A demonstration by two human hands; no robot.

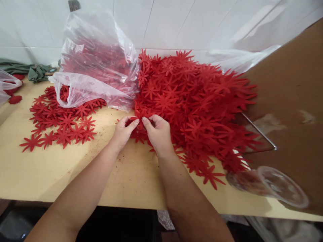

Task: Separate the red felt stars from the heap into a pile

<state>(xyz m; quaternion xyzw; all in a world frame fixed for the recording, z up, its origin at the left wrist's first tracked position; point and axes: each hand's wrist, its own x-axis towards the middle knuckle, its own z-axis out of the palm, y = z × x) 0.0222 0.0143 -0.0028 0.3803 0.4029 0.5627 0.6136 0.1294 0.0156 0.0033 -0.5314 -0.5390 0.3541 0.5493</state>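
Thumb and fingers pinched together, my left hand (123, 130) is at the near left edge of a large heap of red flower-shaped cutouts (186, 97). My right hand (159, 131) faces it a short way off, also closed in a pinch. Between the fingertips is a red flower cutout (140, 123) with narrow petals, held by both hands; its outline blends into the heap behind. A lower pile of similar cutouts (67, 127) lies flat on the table left of my hands.
A clear plastic bag (98, 64) full of red pieces stands against the tiled wall. Cardboard (290, 111) rises at the right, with a thin metal rod (259, 131) before it. A clear plastic cup (252, 181) lies tipped over near the front edge. Green cloth (37, 72) lies at far left.
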